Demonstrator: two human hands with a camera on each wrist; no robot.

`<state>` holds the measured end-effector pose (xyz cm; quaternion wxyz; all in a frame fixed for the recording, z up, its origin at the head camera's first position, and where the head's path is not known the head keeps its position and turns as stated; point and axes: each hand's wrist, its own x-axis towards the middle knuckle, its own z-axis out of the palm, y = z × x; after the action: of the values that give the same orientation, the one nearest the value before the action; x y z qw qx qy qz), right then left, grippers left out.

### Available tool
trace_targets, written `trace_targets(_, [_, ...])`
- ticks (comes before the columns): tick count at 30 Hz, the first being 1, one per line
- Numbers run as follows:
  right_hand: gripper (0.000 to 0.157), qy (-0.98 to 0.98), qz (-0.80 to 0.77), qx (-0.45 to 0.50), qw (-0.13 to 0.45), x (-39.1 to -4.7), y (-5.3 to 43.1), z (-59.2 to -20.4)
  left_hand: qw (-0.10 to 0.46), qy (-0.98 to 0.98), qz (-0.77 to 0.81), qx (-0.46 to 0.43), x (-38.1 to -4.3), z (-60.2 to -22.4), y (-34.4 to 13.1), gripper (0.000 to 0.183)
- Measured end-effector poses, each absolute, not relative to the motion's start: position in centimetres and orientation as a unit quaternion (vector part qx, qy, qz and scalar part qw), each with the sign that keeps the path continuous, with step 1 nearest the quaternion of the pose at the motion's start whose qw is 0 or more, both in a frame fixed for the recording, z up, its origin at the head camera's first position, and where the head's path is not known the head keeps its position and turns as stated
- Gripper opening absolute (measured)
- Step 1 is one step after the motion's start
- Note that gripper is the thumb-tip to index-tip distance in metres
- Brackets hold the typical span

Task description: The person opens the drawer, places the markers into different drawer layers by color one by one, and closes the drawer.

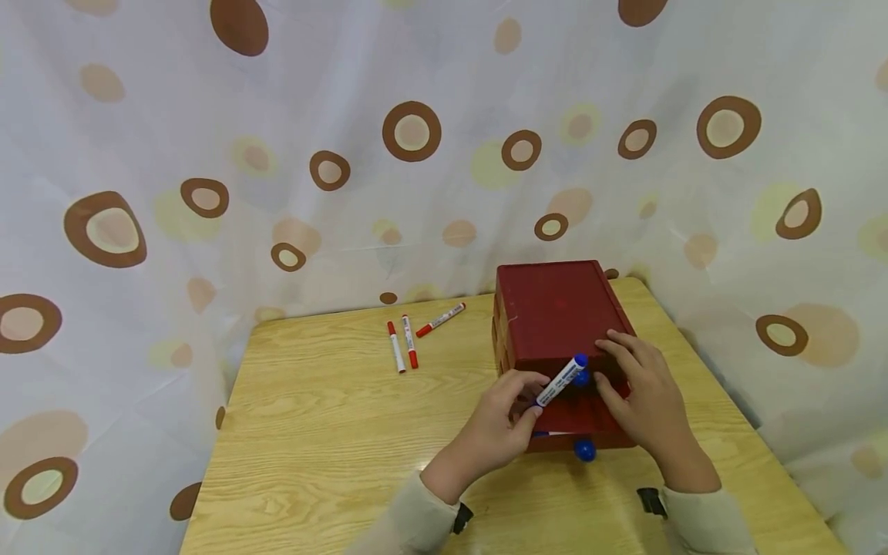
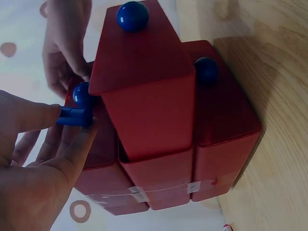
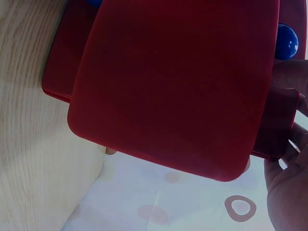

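My left hand (image 1: 496, 420) pinches a white marker with a blue cap (image 1: 562, 381) between thumb and fingers, tilted over the pulled-out drawer (image 1: 579, 420). That drawer is the middle one of a dark red cabinet (image 1: 565, 312); its front fills much of the right wrist view. Inside it, near the front, part of another marker (image 1: 553, 434) shows, white and blue. My right hand (image 1: 648, 397) grips the cabinet's upper right front edge, fingers over the top and thumb at the front. In the left wrist view the marker's blue end (image 2: 76, 116) is close by the top drawer's blue knob (image 2: 83, 95).
Three red-capped markers lie on the wooden table (image 1: 312, 416) left of the cabinet, one of them a slanted marker (image 1: 441, 320). A blue knob (image 1: 585, 450) sticks out from the pulled-out drawer. Behind the table hangs a patterned curtain (image 1: 444, 177).
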<state>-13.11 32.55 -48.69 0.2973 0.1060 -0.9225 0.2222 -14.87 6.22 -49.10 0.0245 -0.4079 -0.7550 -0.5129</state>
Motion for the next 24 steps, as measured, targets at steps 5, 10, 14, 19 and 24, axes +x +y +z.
trace_targets(5, [0.056,-0.918,0.225,0.112,0.308,-13.1,32.6,-48.7,0.044,-0.766,-0.48,-0.425,-15.0,-49.8,6.8,0.039])
trace_targets(10, [0.057,-0.917,0.224,0.116,0.308,-13.1,32.7,-48.7,0.055,-0.768,-0.466,-0.435,-15.3,-50.3,7.1,0.038])
trace_targets(14, [0.059,-0.921,0.222,0.113,0.299,-13.0,32.7,-48.7,0.061,-0.77,-0.459,-0.44,-15.3,-50.5,7.2,0.038])
trace_targets(19, [0.058,-0.925,0.221,0.109,0.29,-12.9,32.7,-48.8,0.089,-0.78,-0.425,-0.45,-15.4,-50.6,7.4,0.036])
trace_targets(24, [0.053,-0.924,0.22,0.11,0.293,-12.9,32.6,-48.8,0.134,-0.799,-0.348,-0.471,-15.6,-51.1,7.5,0.035])
